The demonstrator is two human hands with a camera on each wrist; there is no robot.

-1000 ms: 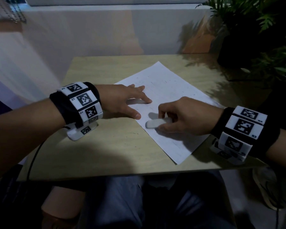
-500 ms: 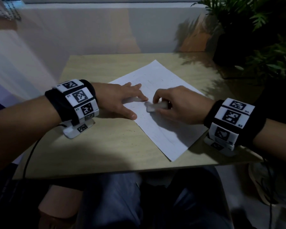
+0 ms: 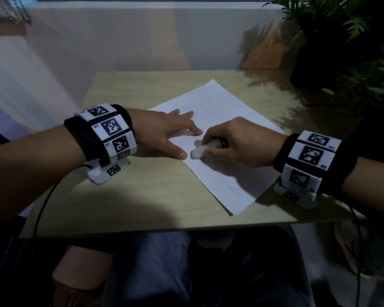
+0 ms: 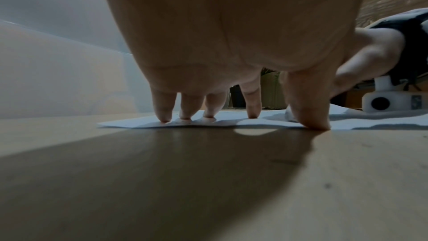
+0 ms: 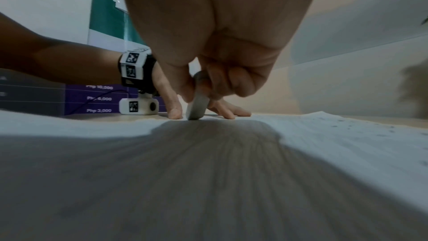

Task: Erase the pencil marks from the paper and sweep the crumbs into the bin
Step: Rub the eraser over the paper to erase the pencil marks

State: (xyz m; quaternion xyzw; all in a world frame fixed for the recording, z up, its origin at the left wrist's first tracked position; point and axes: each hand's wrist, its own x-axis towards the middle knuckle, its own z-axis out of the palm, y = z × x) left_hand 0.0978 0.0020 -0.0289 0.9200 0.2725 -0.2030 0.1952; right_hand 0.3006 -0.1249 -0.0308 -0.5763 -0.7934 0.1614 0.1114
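The white paper (image 3: 217,138) lies askew on the table (image 3: 142,196), dotted with faint pencil marks and dark crumbs. The left hand (image 3: 164,131) pins its edge with straight, spread fingers. The right hand (image 3: 239,142) pinches a pale oblong eraser (image 3: 198,151), tip on the sheet

You wear a black band (image 3: 93,138) on each bare forearm, ringed with white blocks printed with black square codes; a white camera pod (image 3: 108,171) hangs under each wrist, a black cable (image 3: 44,200) trails from the left one, and blue-grey trousers (image 3: 155,269) cover your legs
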